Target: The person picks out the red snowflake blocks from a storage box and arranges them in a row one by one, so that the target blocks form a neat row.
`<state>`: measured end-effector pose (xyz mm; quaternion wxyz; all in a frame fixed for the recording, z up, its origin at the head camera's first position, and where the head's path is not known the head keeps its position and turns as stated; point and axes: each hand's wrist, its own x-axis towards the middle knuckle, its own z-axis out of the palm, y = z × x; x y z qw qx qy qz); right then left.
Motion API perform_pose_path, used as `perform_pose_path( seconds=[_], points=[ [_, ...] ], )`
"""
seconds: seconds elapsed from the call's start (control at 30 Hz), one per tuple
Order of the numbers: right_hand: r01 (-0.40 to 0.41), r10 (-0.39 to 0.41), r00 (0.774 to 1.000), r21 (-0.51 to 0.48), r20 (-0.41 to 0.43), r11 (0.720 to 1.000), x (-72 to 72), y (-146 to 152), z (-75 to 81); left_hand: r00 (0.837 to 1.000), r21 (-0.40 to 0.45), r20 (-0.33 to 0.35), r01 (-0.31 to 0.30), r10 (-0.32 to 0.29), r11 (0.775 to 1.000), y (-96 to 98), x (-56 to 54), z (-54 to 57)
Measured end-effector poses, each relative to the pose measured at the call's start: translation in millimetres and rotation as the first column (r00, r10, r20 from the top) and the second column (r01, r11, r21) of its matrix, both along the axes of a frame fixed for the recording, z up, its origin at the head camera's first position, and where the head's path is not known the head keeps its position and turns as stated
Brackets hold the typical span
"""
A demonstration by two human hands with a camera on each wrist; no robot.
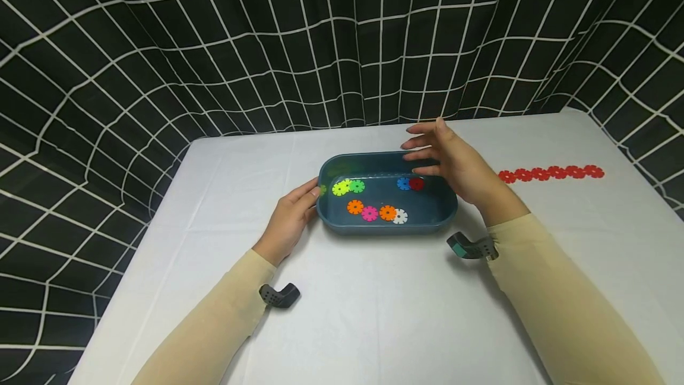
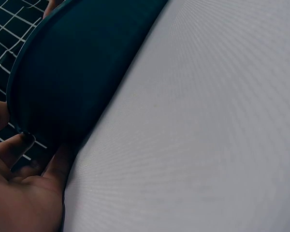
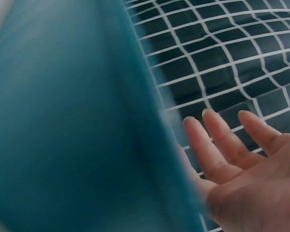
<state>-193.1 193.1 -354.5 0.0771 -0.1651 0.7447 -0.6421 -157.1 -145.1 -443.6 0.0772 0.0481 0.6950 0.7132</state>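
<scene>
A dark teal plastic basin with rounded corners stands on the white table. My left hand grips its left end; in the left wrist view the fingers bend at the rim and the outer wall. Inside lie notched plastic discs joined in small groups: yellow and green discs, a blue and red pair, an orange and pink pair, an orange and white pair. My right hand hovers over the basin's far right corner, fingers spread, holding nothing.
To the right of the basin, a chain of several red notched discs lies on the white tablecloth. Black curtains with a white grid hang behind and at both sides of the table.
</scene>
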Motion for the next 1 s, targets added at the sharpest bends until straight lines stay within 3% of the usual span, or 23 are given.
perform_pose_path(
  seconds=[0.23, 0.67, 0.87, 1.0],
  points=[
    [0.011, -0.015, 0.999, 0.093, 0.050, 0.996, -4.8, -9.5, -15.3, 1.000, 0.009, -0.005, 0.009, -0.009, 1.000, -0.8, -1.3, -1.7],
    [0.128, -0.154, 0.984, 0.239, 0.092, 0.962, -4.9, -30.4, -22.4, 1.000, -0.006, -0.010, 0.006, -0.006, 1.000, 0.2, -1.6, -1.5],
    [0.156, -0.189, 0.976, 0.258, 0.109, 0.954, -6.1, -36.9, -26.9, 1.000, -0.031, -0.016, -0.002, 0.002, 1.000, -0.6, -2.0, -2.7],
    [0.132, -0.168, 0.973, 0.218, 0.157, 0.967, -6.7, -36.4, -28.7, 1.000, -0.026, -0.013, -0.005, 0.005, 1.000, 0.0, -2.4, -3.4]
  ],
)
